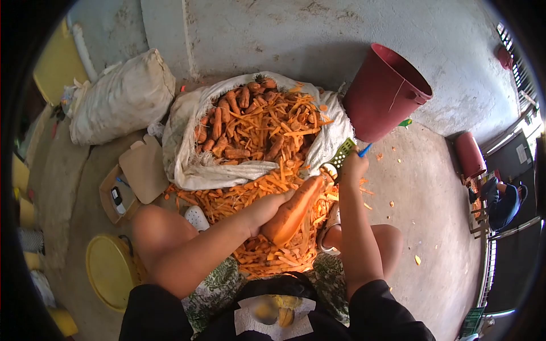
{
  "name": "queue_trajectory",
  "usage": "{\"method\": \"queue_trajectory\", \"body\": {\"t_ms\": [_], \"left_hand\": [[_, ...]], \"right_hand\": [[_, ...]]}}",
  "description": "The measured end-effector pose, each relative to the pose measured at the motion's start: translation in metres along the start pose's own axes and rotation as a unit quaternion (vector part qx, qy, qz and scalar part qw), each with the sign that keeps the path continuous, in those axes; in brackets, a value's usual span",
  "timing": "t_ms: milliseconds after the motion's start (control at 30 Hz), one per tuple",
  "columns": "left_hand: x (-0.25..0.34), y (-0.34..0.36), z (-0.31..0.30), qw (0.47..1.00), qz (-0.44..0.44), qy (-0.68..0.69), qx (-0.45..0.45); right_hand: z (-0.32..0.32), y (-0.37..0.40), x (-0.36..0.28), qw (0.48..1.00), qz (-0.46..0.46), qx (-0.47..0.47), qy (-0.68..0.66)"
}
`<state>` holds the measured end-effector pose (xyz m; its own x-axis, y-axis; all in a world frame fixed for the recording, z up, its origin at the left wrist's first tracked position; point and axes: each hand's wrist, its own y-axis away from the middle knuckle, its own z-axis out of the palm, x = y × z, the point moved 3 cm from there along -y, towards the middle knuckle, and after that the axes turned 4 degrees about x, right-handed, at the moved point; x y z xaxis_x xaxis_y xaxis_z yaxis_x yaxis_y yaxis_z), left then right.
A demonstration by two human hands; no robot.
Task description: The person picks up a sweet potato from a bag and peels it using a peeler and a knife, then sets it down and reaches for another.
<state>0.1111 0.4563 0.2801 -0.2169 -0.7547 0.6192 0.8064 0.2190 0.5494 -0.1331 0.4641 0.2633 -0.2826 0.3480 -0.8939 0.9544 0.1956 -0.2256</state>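
Note:
My left hand (pixel 272 209) is wrapped round a large, partly peeled carrot (pixel 293 213), held slantwise above a heap of orange peelings (pixel 273 258). To the right, my right hand (pixel 354 166) is closed on a tool with a blue handle (pixel 365 150); its working end cannot be made out. Beside that hand is a green piece full of holes (pixel 343 152). Just beyond both hands, a white sack (pixel 227 176) lies with its mouth rolled back, holding unpeeled carrots (pixel 232 105) and many orange strips (pixel 284 116).
A tall red bin (pixel 378 96) stands behind the sack on the right. On the left are a full white sack (pixel 122 99), an open cardboard box (pixel 136 184) and a lidded yellow bucket (pixel 109 273). Another person (pixel 500 202) is at the far right.

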Motion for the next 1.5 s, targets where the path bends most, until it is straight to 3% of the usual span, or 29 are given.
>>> {"method": "queue_trajectory", "body": {"t_ms": [67, 133, 267, 300, 367, 400, 467, 500, 533, 567, 633, 667, 700, 767, 833, 900, 933, 967, 1000, 1033, 1067, 1133, 1200, 1267, 1300, 1333, 1367, 1400, 1500], "left_hand": [[0.004, -0.003, -0.008, 0.999, -0.004, 0.034, 0.017], [0.007, -0.011, -0.017, 0.996, 0.004, 0.075, 0.044], [0.003, -0.03, -0.035, 0.984, 0.043, 0.167, -0.037], [0.004, -0.029, -0.032, 0.984, 0.044, 0.166, -0.037], [0.009, -0.018, -0.025, 0.983, 0.09, 0.121, 0.101], [0.008, -0.018, -0.024, 0.985, 0.095, 0.11, 0.089], [0.004, -0.025, -0.031, 0.991, 0.097, 0.062, 0.071], [0.002, -0.027, -0.033, 0.994, 0.099, 0.012, 0.051], [0.01, -0.012, -0.018, 0.981, 0.113, -0.121, 0.104], [0.01, -0.002, -0.012, 0.981, 0.113, -0.121, 0.104], [-0.005, 0.01, -0.001, 0.996, 0.027, -0.076, 0.037], [-0.011, 0.006, -0.004, 0.992, 0.068, -0.101, 0.044], [-0.009, 0.007, -0.006, 0.992, 0.066, -0.102, 0.045], [-0.001, 0.012, -0.006, 0.999, -0.008, -0.036, -0.009], [0.007, 0.012, -0.008, 0.999, -0.002, -0.041, 0.03], [0.0, -0.01, -0.026, 0.995, 0.018, 0.082, 0.051], [-0.003, -0.021, -0.032, 0.987, 0.057, 0.147, 0.006], [-0.001, -0.019, -0.033, 0.987, 0.057, 0.147, 0.005], [0.003, -0.017, -0.032, 0.988, 0.064, 0.142, 0.003], [0.007, -0.012, -0.029, 0.988, 0.072, 0.137, 0.0], [0.012, -0.003, -0.02, 0.992, 0.069, 0.091, 0.052], [0.009, -0.01, -0.021, 0.993, 0.082, 0.073, 0.044], [0.005, -0.013, -0.023, 0.994, 0.091, 0.054, 0.038], [0.004, -0.005, -0.013, 0.997, 0.009, -0.058, 0.045], [0.001, 0.003, -0.003, 0.997, 0.007, -0.076, 0.002], [-0.005, 0.003, -0.001, 0.997, 0.024, -0.066, 0.006], [-0.008, 0.003, 0.0, 0.998, 0.04, -0.057, 0.01], [-0.007, 0.004, 0.0, 0.997, 0.022, -0.07, -0.014], [0.003, 0.004, -0.01, 0.999, -0.011, 0.012, -0.052]], "right_hand": [[-0.011, 0.012, -0.025, 0.981, 0.049, -0.024, -0.188], [-0.022, 0.054, -0.079, 0.952, 0.089, -0.104, -0.272], [-0.009, 0.116, -0.085, 0.942, -0.043, -0.247, -0.224], [-0.011, 0.126, -0.088, 0.952, -0.129, -0.223, -0.167], [-0.011, 0.133, -0.091, 0.962, -0.158, -0.214, -0.058], [-0.009, 0.132, -0.09, 0.962, -0.158, -0.216, -0.057], [-0.005, 0.125, -0.086, 0.968, -0.101, -0.23, -0.015], [0.0, 0.116, -0.079, 0.977, -0.105, -0.184, -0.035], [0.006, 0.101, -0.067, 0.983, -0.108, -0.137, -0.053], [0.009, 0.077, -0.057, 0.992, -0.088, -0.09, -0.008], [0.003, 0.029, -0.033, 0.998, -0.046, -0.032, -0.032], [0.003, 0.007, -0.01, 0.998, -0.062, 0.026, 0.008], [0.004, -0.01, 0.005, 0.999, 0.013, 0.039, -0.033], [-0.011, 0.004, -0.028, 0.996, -0.011, 0.019, -0.089], [-0.013, 0.032, -0.055, 0.986, 0.01, -0.066, -0.153], [-0.018, 0.08, -0.091, 0.957, 0.037, -0.185, -0.221], [-0.012, 0.097, -0.088, 0.957, -0.017, -0.197, -0.212], [-0.011, 0.115, -0.09, 0.95, -0.027, -0.237, -0.2], [-0.005, 0.129, -0.087, 0.941, -0.096, -0.244, -0.214], [-0.012, 0.141, -0.092, 0.952, -0.101, -0.248, -0.146], [-0.015, 0.143, -0.093, 0.957, -0.139, -0.236, -0.098], [-0.014, 0.14, -0.094, 0.957, -0.178, -0.224, -0.049], [-0.006, 0.124, -0.079, 0.974, -0.126, -0.184, -0.029], [0.007, 0.076, -0.05, 0.989, -0.11, -0.088, -0.045], [0.002, 0.051, -0.048, 0.994, -0.034, -0.1, -0.029], [0.006, 0.023, -0.022, 0.996, 0.01, -0.058, -0.068], [0.001, 0.006, -0.01, 1.0, -0.01, 0.017, -0.021], [0.001, -0.011, 0.01, 0.995, 0.051, 0.046, -0.069], [-0.012, 0.009, -0.027, 0.986, 0.085, -0.015, -0.145]]}}
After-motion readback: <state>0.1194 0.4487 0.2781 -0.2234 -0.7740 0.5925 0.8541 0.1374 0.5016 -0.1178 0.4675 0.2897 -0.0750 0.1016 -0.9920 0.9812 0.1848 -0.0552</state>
